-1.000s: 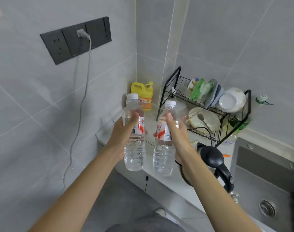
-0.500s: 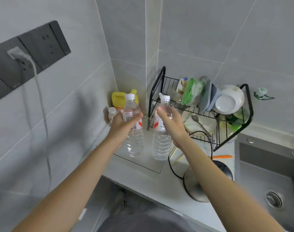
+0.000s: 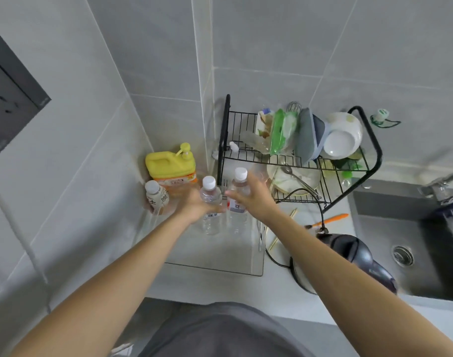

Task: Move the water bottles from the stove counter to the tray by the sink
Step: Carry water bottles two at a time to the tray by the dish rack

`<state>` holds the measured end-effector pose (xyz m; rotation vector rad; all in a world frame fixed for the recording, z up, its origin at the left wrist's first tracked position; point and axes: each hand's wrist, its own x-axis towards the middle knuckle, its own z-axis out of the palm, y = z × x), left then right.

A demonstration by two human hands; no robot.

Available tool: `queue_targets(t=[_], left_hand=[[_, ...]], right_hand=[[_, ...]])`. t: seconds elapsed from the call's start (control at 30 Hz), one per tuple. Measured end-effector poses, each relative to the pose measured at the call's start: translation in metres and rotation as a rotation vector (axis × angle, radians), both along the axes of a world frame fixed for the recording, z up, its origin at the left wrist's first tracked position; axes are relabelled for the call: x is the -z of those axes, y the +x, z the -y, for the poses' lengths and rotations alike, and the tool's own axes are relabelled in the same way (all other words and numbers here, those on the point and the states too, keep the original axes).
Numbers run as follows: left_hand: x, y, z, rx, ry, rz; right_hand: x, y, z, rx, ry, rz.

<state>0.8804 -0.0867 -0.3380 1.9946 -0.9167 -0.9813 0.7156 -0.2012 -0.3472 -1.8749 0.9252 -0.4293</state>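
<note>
Two clear water bottles with white caps and red-and-white labels stand upright side by side over the far end of a clear tray [image 3: 215, 266] on the counter left of the sink. My left hand [image 3: 194, 207] wraps the left bottle [image 3: 210, 199] around its middle. My right hand [image 3: 256, 199] wraps the right bottle [image 3: 237, 191] the same way. Whether the bottle bottoms touch the tray floor I cannot tell.
A yellow detergent jug [image 3: 172, 167] and a small white-capped drink bottle [image 3: 157, 195] stand in the corner left of the tray. A black dish rack [image 3: 297, 155] with bowls stands behind. A kettle [image 3: 349, 264], chopsticks and an orange utensil [image 3: 328, 219] lie right; sink [image 3: 410, 253] beyond.
Both hands have carried the bottles forward and down from mid-air over the floor to the tray's far end. My view has tilted down over the counter.
</note>
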Motion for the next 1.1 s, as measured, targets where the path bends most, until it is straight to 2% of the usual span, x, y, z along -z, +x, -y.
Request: queue_targets(t=[0.13,0.27,0.37,0.6,0.97,1.03,1.1], left_hand=[[0.005,-0.004,0.013,0.095,0.119,0.098],[0.015,-0.012,0.024,0.061,0.114,0.062],[0.024,-0.014,0.032,0.088,0.128,0.117],[0.036,-0.012,0.040,0.125,0.090,0.088],[0.045,-0.012,0.043,0.202,0.048,0.258],[0.041,-0.011,0.038,0.185,0.002,0.330],[0.033,-0.011,0.036,0.151,-0.064,0.423]], right_hand=[[0.017,-0.005,0.004,0.039,-0.107,-0.126],[0.031,-0.012,0.008,0.014,-0.156,-0.181],[0.038,-0.015,0.008,0.017,-0.202,-0.222],[0.037,-0.015,0.010,0.040,-0.222,-0.177],[0.024,-0.037,0.026,0.100,-0.261,-0.229],[0.019,-0.039,0.025,0.062,-0.321,-0.266],[0.016,-0.038,0.022,0.012,-0.466,-0.344]])
